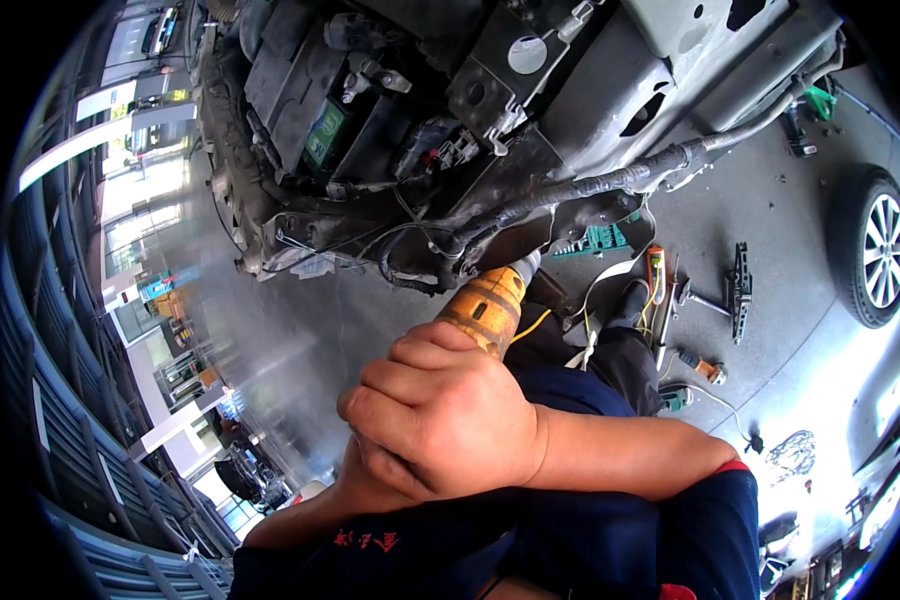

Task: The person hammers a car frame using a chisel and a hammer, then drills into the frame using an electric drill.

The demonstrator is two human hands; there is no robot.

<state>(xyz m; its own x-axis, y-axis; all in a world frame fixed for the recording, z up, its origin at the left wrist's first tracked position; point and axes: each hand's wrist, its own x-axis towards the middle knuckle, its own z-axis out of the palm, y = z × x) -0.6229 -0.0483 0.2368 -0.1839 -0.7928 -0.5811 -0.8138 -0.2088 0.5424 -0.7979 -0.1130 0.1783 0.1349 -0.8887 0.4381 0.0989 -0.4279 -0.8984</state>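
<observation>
In front of my chest, my right hand (pixel 450 410) is closed around the rear of a worn yellow power tool (pixel 483 308), shaped like a drill. A silvery front end (pixel 527 264) shows on it, close to the lower edge of a stripped vehicle front (pixel 570 150); whether they touch I cannot tell. My left hand (pixel 363 482) lies beneath the right one, its fingers hidden. Bare metal, thick wrapped wiring (pixel 610 185) and a dark engine bay with a green-labelled battery (pixel 324 134) fill the view above the tool.
On the grey floor to the right lie a green tool case (pixel 595 240), a yellow-orange device (pixel 655 268) with cable, a dark metal bar (pixel 740 292), another power tool (pixel 708 368) and cords. A wheel (pixel 878 245) stands beyond them. My leg (pixel 625 365) is beside the cables.
</observation>
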